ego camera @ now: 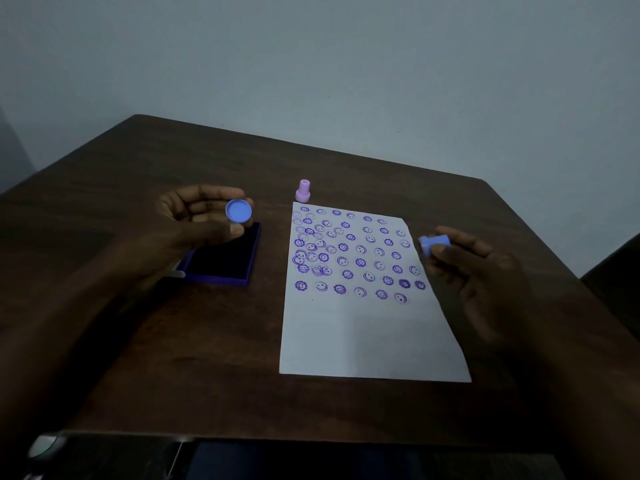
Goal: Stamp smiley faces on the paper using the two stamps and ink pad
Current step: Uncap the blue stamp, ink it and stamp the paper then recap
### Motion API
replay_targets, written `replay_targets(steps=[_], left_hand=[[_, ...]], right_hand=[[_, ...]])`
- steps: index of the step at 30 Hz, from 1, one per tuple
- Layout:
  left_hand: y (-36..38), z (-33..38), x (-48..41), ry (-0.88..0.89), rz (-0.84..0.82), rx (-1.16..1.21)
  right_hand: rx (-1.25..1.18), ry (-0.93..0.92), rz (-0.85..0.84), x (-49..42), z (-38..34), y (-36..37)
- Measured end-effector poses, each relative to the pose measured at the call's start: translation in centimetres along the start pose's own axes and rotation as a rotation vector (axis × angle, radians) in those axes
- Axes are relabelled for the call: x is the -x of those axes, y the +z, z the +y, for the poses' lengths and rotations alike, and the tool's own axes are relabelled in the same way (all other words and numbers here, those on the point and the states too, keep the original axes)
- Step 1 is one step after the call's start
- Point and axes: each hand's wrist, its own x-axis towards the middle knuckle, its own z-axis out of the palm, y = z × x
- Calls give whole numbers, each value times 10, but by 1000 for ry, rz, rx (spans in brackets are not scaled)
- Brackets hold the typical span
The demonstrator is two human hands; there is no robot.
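I am holding a round blue cap [238, 211] in the fingers of my left hand [197, 216], raised over the open ink pad [225, 258] on the wooden table [138, 341]. My right hand [474, 271] is pinching a blue stamp [434, 244] sideways beside the paper [363, 337], whose upper half is filled with purple smileys. A pink stamp [303, 191] is standing just beyond the paper's far edge. Risk, as I am judging it: under-inking could print faint faces, or crowding could overlap prints.
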Motion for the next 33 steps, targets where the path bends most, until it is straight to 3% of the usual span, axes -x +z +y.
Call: replay_targets(steps=[6, 13, 19, 33], left_hand=[[7, 8, 11, -37, 8, -9], [13, 12, 16, -25, -6, -30], [12, 14, 16, -55, -49, -30], [13, 9, 15, -7, -60, -42]], right_hand=[[176, -5, -210, 3, 0, 50], [373, -297, -331, 15, -16, 120], [466, -395, -356, 12, -12, 145], [455, -401, -299, 10, -1, 152]])
